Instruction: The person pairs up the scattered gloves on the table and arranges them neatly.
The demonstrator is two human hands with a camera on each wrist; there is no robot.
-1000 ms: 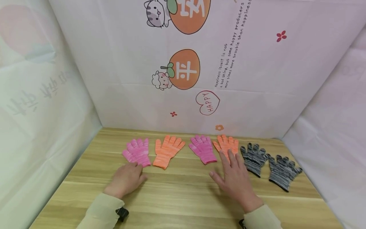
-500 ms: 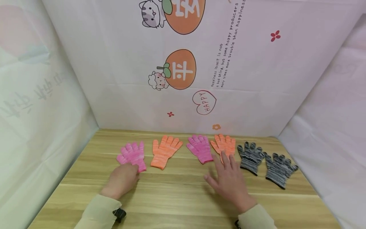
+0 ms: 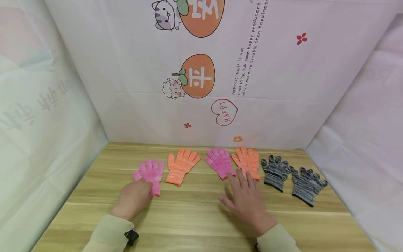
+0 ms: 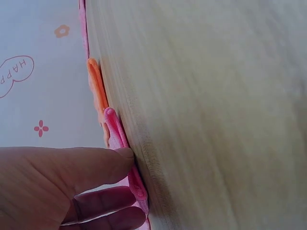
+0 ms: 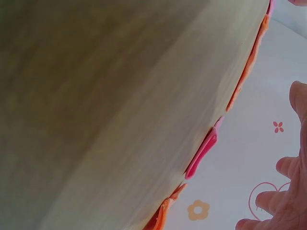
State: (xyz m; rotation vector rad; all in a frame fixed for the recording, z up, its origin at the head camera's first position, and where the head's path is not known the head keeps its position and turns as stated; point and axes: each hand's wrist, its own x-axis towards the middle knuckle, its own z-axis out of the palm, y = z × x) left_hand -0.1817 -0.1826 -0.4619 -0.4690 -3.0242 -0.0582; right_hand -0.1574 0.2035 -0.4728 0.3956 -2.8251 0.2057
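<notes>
Head view: 6 gloves lie on the wood-grained table (image 3: 192, 220). The left orange glove (image 3: 181, 167) lies flat, its fingers pointing away from the person. Just left of it, slightly nearer the person, is the left pink glove (image 3: 152, 171), its lower left part hidden by the left hand (image 3: 133, 197). To the right of the left orange glove come the right pink glove (image 3: 218, 161), then the right orange glove (image 3: 246, 160), then 2 grey-and-black gloves (image 3: 308, 185). The right hand (image 3: 245, 203) is right of the left orange glove and nearer the person, fingers spread wide, some tips overlapping the right orange glove's cuff. Behind the left orange glove stands a white printed backdrop (image 3: 135, 63).

Left wrist view: the thumb and fingers pinch the left pink glove at its cuff, just beside the left orange glove.

Right wrist view: the right hand's fingers are apart from each other and above the table, touching no glove; the left orange glove lies between the 2 pink gloves.
</notes>
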